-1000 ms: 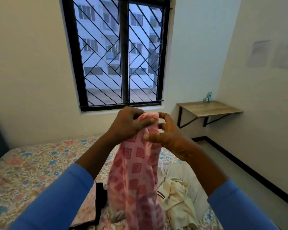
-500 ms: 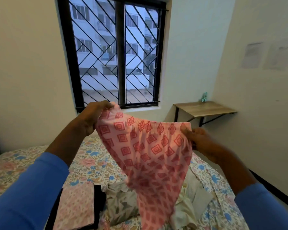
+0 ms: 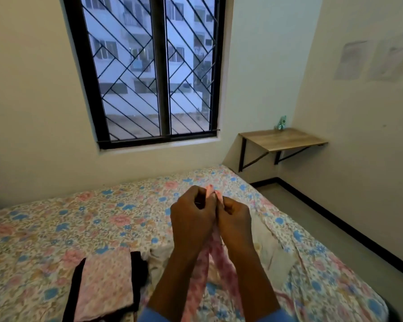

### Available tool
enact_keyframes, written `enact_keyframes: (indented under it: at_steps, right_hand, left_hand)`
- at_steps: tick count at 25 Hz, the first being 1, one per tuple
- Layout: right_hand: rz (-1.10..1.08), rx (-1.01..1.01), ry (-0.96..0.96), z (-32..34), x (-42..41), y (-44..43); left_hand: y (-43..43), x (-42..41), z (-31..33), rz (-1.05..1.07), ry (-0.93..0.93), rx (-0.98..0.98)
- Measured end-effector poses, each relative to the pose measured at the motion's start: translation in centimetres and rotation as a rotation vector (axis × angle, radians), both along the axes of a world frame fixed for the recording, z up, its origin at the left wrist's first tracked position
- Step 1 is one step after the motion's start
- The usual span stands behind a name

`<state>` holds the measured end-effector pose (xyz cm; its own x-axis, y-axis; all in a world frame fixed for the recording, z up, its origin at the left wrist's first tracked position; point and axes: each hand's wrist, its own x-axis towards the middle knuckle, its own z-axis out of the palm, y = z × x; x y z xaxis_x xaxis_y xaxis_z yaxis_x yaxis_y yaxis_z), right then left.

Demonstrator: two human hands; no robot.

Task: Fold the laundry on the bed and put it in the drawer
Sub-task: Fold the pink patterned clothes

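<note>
Since half a second ago my hands have come together: the pink patterned garment (image 3: 213, 256), then stretched wide between them, is now doubled with its top corners meeting. My left hand (image 3: 191, 219) and right hand (image 3: 234, 217) touch, each with fingers curled, pinching a corner, and the cloth hangs between my wrists above the bed (image 3: 79, 217). I judge this piece has had its first fold only. Left of the hands a folded pink piece (image 3: 105, 284) lies on a black garment (image 3: 139, 266); that pair looks finished. Right of the hands a cream garment (image 3: 265, 242) lies crumpled; possibly more sits beneath my arms. No drawer is in view, so putting away remains.
</note>
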<state>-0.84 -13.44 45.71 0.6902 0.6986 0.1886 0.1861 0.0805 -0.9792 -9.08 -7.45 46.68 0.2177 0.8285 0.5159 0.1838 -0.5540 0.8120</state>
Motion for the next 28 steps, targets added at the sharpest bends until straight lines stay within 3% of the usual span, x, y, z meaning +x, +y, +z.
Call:
enact_keyframes:
  at_steps: [3, 8, 13, 16, 18, 23, 25, 28]
  right_hand:
    - [0.124, 0.092, 0.206, -2.5, -1.0, -1.0]
    - [0.188, 0.122, 0.311, -5.0, -0.7, -2.0]
    - [0.215, 0.118, 0.236, -5.9, 0.0, -2.9]
    - [0.193, 0.092, 0.184, -6.4, 0.7, -3.6]
    - [0.223, 0.037, 0.145, -6.1, 1.5, -4.4]
    - [0.324, -0.068, -0.028, -2.6, 3.7, -5.9]
    - [0.237, -0.07, -0.074, -1.7, 4.8, -6.5]
    - [0.113, -0.008, -0.056, -0.5, 5.6, -6.8]
  left_hand:
    - [-1.0, -1.0, -3.3, -0.03, -0.008, 0.127]
    - [-1.3, -2.3, -6.3, -0.069, 0.139, 0.272]
    - [-1.2, -2.8, -7.3, -0.192, 0.319, 0.284]
    - [-0.2, -4.1, -6.8, -0.307, 0.173, 0.128]
    - [1.5, -5.1, -6.3, -0.313, 0.159, 0.133]
    - [6.2, -5.0, -3.3, -0.657, 0.739, 0.131]
    - [6.2, -5.2, -1.4, -0.686, 0.649, 0.07]
    - [4.0, -5.0, 1.2, -0.751, 0.234, -0.211]
